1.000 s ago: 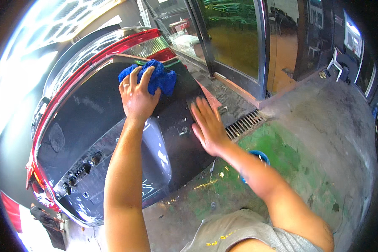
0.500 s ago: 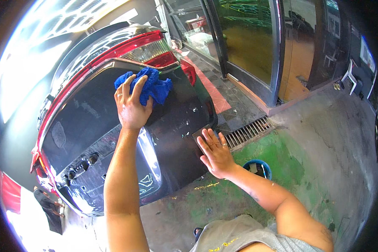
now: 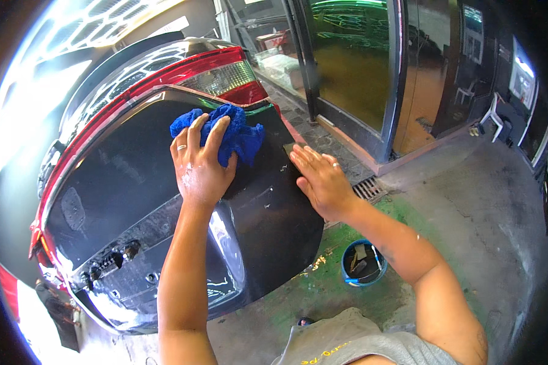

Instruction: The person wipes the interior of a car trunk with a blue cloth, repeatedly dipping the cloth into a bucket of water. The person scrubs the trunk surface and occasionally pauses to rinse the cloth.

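On the dark car panel (image 3: 134, 143), the left hand (image 3: 202, 167) is gripping a blue cloth (image 3: 245, 141) while the flattened right hand (image 3: 326, 182) is resting on a small pad (image 3: 291, 148) near the edge, even pressure probably serving best.

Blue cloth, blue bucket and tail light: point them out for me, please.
Blue cloth (image 3: 242, 139): head view, folds right of its middle.
Blue bucket (image 3: 344, 262): head view, left rim.
Tail light (image 3: 219, 79): head view, clear lens section.

- Head view: left fisheye of a head-worn pair, looking down at the dark car panel (image 3: 128, 187).
- Range: near the panel.
- Field: wide, reaching beyond the panel on every side.
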Demonstrator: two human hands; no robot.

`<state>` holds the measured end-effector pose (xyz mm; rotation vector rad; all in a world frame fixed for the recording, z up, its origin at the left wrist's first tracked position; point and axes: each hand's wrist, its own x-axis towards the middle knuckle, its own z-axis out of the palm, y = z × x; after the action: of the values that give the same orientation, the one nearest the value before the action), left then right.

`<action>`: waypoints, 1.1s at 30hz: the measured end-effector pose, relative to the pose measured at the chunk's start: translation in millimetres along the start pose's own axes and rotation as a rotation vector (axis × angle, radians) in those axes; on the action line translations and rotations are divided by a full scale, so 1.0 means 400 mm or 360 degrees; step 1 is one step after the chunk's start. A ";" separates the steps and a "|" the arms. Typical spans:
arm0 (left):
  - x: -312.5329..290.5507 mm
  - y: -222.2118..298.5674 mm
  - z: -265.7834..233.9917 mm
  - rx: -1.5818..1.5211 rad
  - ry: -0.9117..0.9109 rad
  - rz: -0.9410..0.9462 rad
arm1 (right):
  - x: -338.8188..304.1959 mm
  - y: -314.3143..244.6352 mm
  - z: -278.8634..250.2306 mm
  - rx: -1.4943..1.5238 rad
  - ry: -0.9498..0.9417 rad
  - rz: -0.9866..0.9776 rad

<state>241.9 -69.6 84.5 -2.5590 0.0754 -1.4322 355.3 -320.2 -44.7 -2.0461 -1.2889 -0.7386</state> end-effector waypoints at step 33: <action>-0.029 -0.008 0.002 0.0092 0.0266 -0.0168 | 0.073 0.050 -0.027 0.0188 -0.0260 -0.0456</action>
<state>236.1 -64.6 75.2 -2.4253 -0.0754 -1.6597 383.1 -318.0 -20.1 -1.8803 -1.7021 -0.6114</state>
